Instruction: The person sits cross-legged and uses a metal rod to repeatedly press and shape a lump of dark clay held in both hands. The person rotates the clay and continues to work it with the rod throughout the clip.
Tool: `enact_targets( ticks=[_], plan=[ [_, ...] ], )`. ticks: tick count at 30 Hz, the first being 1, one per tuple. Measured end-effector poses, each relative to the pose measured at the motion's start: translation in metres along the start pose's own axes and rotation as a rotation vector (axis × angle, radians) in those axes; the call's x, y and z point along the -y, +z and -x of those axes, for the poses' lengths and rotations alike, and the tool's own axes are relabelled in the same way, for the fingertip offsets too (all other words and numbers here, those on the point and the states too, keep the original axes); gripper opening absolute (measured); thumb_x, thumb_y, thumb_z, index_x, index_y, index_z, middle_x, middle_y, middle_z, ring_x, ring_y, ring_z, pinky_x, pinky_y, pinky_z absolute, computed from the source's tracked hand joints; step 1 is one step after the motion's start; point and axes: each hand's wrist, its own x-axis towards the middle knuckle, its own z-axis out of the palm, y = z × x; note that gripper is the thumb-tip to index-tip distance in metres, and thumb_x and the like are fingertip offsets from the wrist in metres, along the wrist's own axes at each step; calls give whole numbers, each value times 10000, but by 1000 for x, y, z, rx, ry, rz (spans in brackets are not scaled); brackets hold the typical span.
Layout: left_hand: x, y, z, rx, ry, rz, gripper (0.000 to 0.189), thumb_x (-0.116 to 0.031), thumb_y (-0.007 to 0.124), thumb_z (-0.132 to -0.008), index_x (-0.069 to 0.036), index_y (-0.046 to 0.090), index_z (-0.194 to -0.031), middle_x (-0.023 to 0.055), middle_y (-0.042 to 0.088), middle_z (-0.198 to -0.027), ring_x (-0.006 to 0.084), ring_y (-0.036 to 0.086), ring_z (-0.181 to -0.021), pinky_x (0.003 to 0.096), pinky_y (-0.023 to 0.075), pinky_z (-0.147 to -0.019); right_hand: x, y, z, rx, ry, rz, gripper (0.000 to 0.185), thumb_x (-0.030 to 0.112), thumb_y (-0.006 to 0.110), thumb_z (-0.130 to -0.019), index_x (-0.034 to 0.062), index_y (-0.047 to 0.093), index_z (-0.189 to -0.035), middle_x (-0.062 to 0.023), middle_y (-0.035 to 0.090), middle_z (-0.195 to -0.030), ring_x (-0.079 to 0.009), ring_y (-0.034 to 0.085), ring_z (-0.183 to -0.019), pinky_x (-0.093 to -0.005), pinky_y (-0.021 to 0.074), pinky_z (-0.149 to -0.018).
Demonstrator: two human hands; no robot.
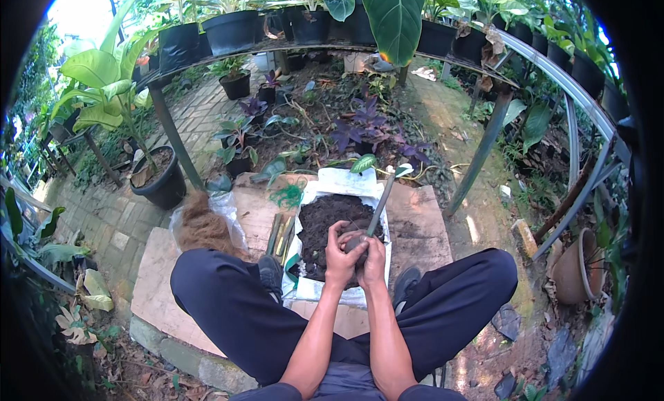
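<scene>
Both hands meet over a white sack (306, 292) folded open and filled with dark soil (332, 214). My right hand (374, 258) grips the lower end of a plant cutting (381, 206), a thick green stem that leans up and to the right. Small leaves show near its top. Cupped from the other side, my left hand (338, 256) has its fingers curled round a dark clump (354, 243) at the stem's base. The fingers partly hide the clump, and its material is hard to make out. A thin strand shows above the fingertips.
Brown coir-like fibre (205, 224) lies in a clear plastic bag at left. Green twine (288, 195) and several cut stems (280, 235) rest on the cardboard (420, 230) beside the sack. Beyond stands a metal-legged plant bench (290, 44) bearing black pots; a large leaf (394, 22) overhangs it.
</scene>
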Motion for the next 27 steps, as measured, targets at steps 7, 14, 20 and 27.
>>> enact_targets(
  ticks=[7,14,20,27],
  plan=[
    [4,-10,-2,-38,-206,368,419,-321,558,-897,-36,429,-1175,96,580,-1034,160,565,-949,262,456,-824,1,14,5,-28,-21,12,190,153,525,-849,4,571,-958,-45,601,-840,-129,583,-762,-254,463,-782],
    [-7,-4,-2,19,-56,75,382,-172,631,-851,-6,444,-1140,114,596,-1037,115,569,-914,233,458,-781,-1,9,-2,-17,7,-103,177,142,489,-837,-8,545,-912,-100,604,-851,-160,592,-750,-273,497,-708],
    [-2,-7,-5,-184,-200,227,324,-234,561,-903,-13,461,-1118,90,564,-998,120,560,-863,247,465,-747,-2,4,2,-25,27,7,197,192,527,-861,24,574,-951,-43,598,-885,-131,575,-806,-266,464,-758],
    [-4,6,-2,90,25,86,493,-208,657,-816,-5,407,-1189,128,616,-999,160,594,-921,276,462,-828,1,4,-1,11,43,-242,227,211,471,-801,1,526,-866,-127,581,-838,-222,568,-806,-325,486,-763]
  ],
)
